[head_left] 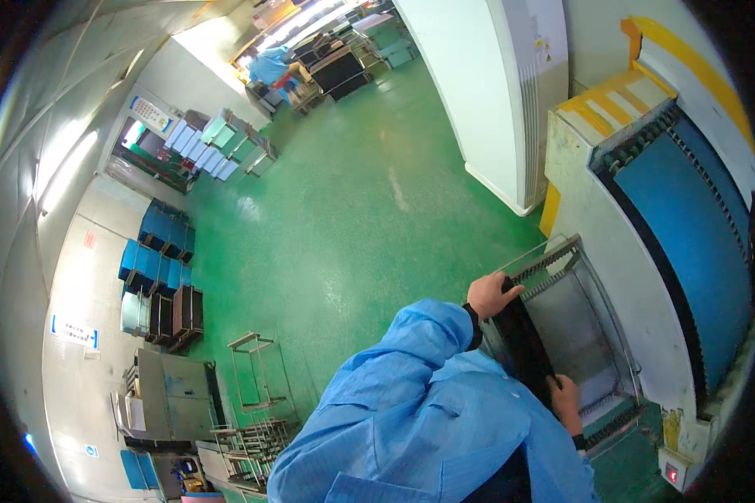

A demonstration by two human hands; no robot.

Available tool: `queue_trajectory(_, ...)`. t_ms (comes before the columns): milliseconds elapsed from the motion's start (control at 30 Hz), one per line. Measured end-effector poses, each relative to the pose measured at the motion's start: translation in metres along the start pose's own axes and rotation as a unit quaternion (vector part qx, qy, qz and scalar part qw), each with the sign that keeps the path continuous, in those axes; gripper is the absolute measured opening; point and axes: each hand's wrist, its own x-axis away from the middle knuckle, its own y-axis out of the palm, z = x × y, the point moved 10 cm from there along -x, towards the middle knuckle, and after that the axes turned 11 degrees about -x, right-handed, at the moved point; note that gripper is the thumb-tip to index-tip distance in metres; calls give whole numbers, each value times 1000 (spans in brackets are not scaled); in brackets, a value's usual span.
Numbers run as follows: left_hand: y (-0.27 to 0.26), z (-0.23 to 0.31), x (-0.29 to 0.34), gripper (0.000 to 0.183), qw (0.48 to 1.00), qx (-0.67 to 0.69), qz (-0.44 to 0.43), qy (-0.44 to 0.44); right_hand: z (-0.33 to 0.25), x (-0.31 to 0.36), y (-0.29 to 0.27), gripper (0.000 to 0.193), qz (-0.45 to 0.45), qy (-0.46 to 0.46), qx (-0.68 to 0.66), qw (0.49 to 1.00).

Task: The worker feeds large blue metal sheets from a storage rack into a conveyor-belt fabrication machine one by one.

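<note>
The black tray (524, 335) I hold is slanted along the near side of the metal frame (569, 248); whether the frame bears any of its weight, I cannot tell. My left hand (489, 296) is curled over the tray's far end, thumb along the edge. My right hand (566, 399) is wrapped on the near end, though some fingertips are hidden. I judge that holding one end each shares the load and stops the tray tipping toward the frame. My left arm reaches out with the elbow bent, its blue sleeve (428, 331) stopping at a dark wristband (476, 325); my right forearm comes up from below, wrist fairly straight. Across the frame stands the white machine (629, 243), placed close, perhaps so the two serve together. Well apart, on the frame's other side, stand metal racks (258, 440).
</note>
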Motion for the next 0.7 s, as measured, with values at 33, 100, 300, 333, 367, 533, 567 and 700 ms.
queue_trajectory(33, 1, 0, 0, 56, 1000, -4, 2, 1, 5, -1, 1, 37, -1, 0, -3, 1000)
queue_trajectory(100, 3, -1, -1, 55, 1000, -13, 6, 2, 13, -4, 3, 36, -4, 3, -3, 1000)
queue_trajectory(300, 2, -2, -2, 58, 1000, -2, -1, -2, 22, -5, 5, 33, -6, 7, -16, 1000)
queue_trajectory(333, 3, -1, -2, 57, 1000, -3, -8, -2, 26, -5, 6, 32, 4, 1, -5, 1000)
queue_trajectory(367, 3, 0, -2, 56, 1000, -5, -14, -2, 29, -6, 6, 32, 13, -5, 5, 1000)
queue_trajectory(533, 2, 0, -1, 54, 1000, -7, -9, 1, 26, -4, 5, 31, 13, 6, -26, 1000)
queue_trajectory(567, 2, 0, 0, 54, 1000, -6, -9, 2, 27, -4, 5, 31, 14, 4, -34, 999)
queue_trajectory(700, 1, 0, 1, 54, 1000, -8, -12, 6, 18, -2, 3, 30, 12, 11, -15, 1000)
